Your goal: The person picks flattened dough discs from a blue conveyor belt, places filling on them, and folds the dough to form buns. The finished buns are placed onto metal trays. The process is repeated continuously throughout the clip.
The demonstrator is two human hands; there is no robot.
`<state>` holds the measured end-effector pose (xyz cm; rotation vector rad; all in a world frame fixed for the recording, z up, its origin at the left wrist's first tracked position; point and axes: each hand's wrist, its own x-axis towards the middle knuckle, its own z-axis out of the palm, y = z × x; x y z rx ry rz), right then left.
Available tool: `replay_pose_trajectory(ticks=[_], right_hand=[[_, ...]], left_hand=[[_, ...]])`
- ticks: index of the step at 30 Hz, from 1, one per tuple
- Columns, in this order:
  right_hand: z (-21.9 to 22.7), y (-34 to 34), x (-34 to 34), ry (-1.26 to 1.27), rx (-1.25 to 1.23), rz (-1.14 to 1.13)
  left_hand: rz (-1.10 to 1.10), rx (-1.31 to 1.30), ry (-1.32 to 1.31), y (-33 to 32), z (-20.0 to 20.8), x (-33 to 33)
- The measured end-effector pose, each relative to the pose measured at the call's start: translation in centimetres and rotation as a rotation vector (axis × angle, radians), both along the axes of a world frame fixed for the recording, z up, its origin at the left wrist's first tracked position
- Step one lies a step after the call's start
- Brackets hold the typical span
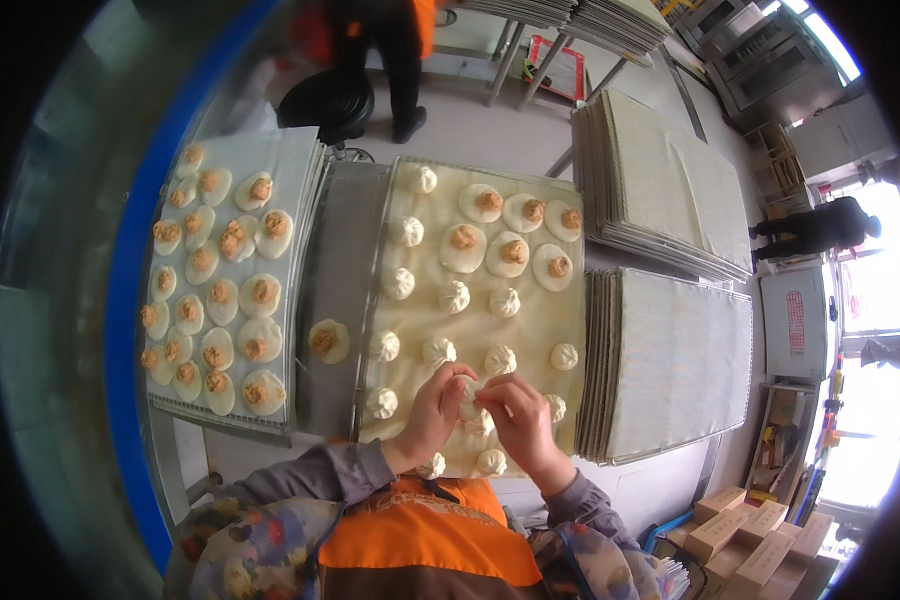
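Note:
A small pleated dough bun point(469, 400) is between my two hands, above the near part of a cloth-lined tray point(480, 440). My left hand point(431, 416) cups it from the left with curled fingers. At its gathered top, my right hand point(523, 424) pinches the dough. Several pleated buns point(454, 296) stand in loose rows on the tray, some partly hidden under my hands. Toward its far right lie several flat dough rounds point(463, 247), each topped with brownish filling.
On the left, another tray point(305, 165) bears many filled rounds. A single filled round point(329, 341) lies on the metal strip between trays. Two stacks of cloth-covered trays point(670, 360) stand right. A person point(395, 60) is beyond the far edge; cardboard boxes point(755, 540) sit lower right.

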<state>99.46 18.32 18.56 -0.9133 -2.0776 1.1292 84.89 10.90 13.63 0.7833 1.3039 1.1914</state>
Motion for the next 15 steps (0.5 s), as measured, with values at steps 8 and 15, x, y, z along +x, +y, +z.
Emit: replay_pose_trajectory(ticks=[8,15], right_hand=[[-3.9,7.4,5.5,-0.170,-0.052,-0.098],[-10.0,15.1,9.4,-0.697,0.165,-0.080]], left_hand=[[-0.229,0.026,0.092,10.2,-3.2,1.9],[0.182,0.317,1.248,21.8,-8.1,-5.8]])
